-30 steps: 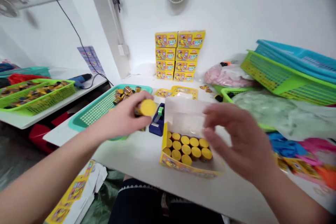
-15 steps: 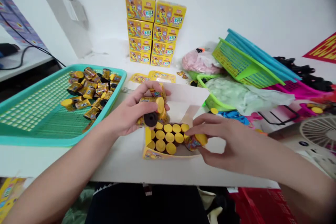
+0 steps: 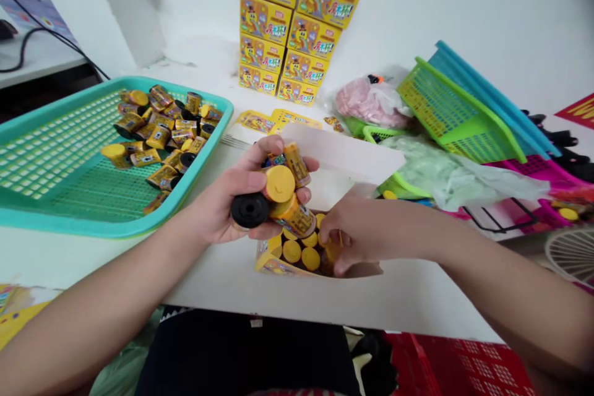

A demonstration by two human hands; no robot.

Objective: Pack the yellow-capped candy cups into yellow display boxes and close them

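Observation:
Several small yellow-capped cylinders point(image 3: 281, 184) are bunched in my left hand point(image 3: 239, 189), whose fingers curl round them; one shows its black base. Just to the right and lower, my right hand point(image 3: 366, 232) reaches down into an open yellow carton point(image 3: 278, 267). Its fingers are closed round a yellow-capped cylinder point(image 3: 330, 255), mostly hidden by them. Upright cylinders with yellow lids stand in rows in the carton's left part. The carton's white lid flap point(image 3: 346, 151) is folded back behind my hands.
A teal basket point(image 3: 180, 195) with loose cylinders stands at left. Yellow printed boxes point(image 3: 264, 15) are stacked at the back. Flat yellow cards point(image 3: 253, 120) lie before them. Green and blue baskets point(image 3: 464, 111) and plastic bags point(image 3: 445, 170) crowd the right side.
My right hand has lowered its cylinder into the carton. My left hand's bunch has turned and come nearer the camera. The whole view has shifted slightly.

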